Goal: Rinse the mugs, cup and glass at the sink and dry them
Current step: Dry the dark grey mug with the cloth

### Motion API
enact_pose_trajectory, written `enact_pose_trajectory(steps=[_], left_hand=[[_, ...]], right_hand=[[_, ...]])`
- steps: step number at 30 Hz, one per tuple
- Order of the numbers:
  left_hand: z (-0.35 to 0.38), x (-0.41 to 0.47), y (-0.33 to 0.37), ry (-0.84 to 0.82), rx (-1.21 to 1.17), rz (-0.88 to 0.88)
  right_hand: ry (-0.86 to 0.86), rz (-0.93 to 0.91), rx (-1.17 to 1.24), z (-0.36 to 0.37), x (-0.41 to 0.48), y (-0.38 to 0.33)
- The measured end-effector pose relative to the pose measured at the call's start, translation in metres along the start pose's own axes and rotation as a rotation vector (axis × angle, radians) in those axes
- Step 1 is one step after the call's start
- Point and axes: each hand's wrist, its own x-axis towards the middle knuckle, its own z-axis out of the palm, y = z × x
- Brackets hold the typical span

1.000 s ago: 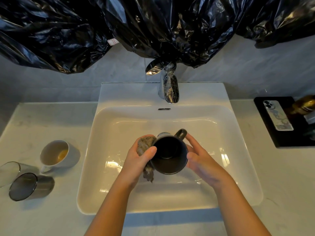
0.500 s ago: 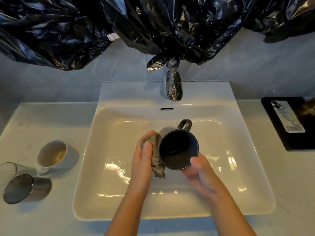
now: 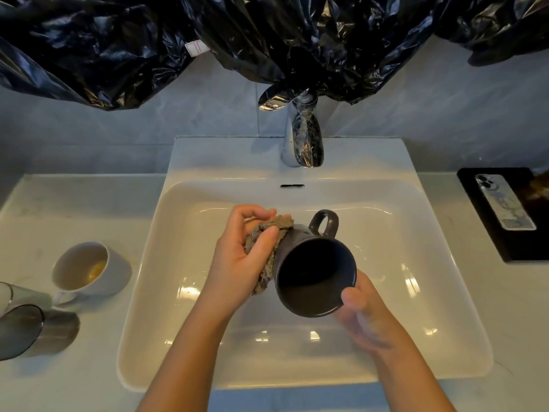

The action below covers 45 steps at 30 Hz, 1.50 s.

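Note:
Over the white sink (image 3: 445,337) a dark grey mug (image 3: 315,275) lies tilted, mouth toward me, handle pointing up. My right hand (image 3: 365,319) grips its lower rim, thumb on the edge. My left hand (image 3: 240,257) holds a brown cloth (image 3: 267,251) and presses it against the mug's left outer wall. On the counter at the left lie a white mug (image 3: 89,269) on its side with yellowish liquid inside, a smoky glass (image 3: 32,334) on its side, and a pale cup (image 3: 12,295) cut off by the frame edge.
A chrome tap (image 3: 303,141) stands behind the basin; no water runs from it. Black plastic bags (image 3: 267,34) hang above it. A phone (image 3: 505,200) lies on a black tray (image 3: 487,218) on the right counter.
The mug's mouth has swung from facing me toward lower right. My right hand slid from its side to under its rim. My left hand moved the cloth up along the mug's wall.

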Motion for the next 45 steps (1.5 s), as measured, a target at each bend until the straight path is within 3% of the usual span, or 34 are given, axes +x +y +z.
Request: enact_pose_trajectory(steps=[5, 11, 17, 24, 27, 30, 35, 42, 45], left_hand=[[-0.012, -0.007, 0.000, -0.071, -0.053, 0.123], [-0.016, 0.011, -0.015, -0.096, 0.149, 0.030], [-0.020, 0.005, -0.010, -0.138, 0.057, 0.096], [-0.016, 0.023, -0.017, -0.164, 0.252, -0.070], [-0.018, 0.020, -0.014, -0.167, 0.243, 0.038], [-0.024, 0.019, -0.009, -0.253, 0.221, 0.102], [-0.024, 0.033, -0.007, -0.374, 0.292, -0.003], [-0.020, 0.000, -0.010, -0.068, 0.223, 0.034], [-0.023, -0.012, -0.002, -0.075, 0.156, 0.112]], right_hand=[[0.021, 0.025, -0.085, 0.000, 0.002, 0.004], [-0.031, 0.058, -0.130, 0.000, -0.003, 0.008], [0.018, 0.134, -0.214, -0.007, 0.002, 0.014], [-0.008, 0.133, -0.175, -0.007, -0.003, 0.016], [-0.001, 0.132, -0.159, -0.007, -0.003, 0.014], [-0.023, 0.173, -0.180, -0.008, -0.004, 0.015], [-0.067, 0.195, -0.200, -0.008, -0.005, 0.015], [-0.023, 0.188, -0.204, -0.012, 0.001, 0.021], [-0.001, 0.187, -0.234, -0.016, 0.001, 0.023]])
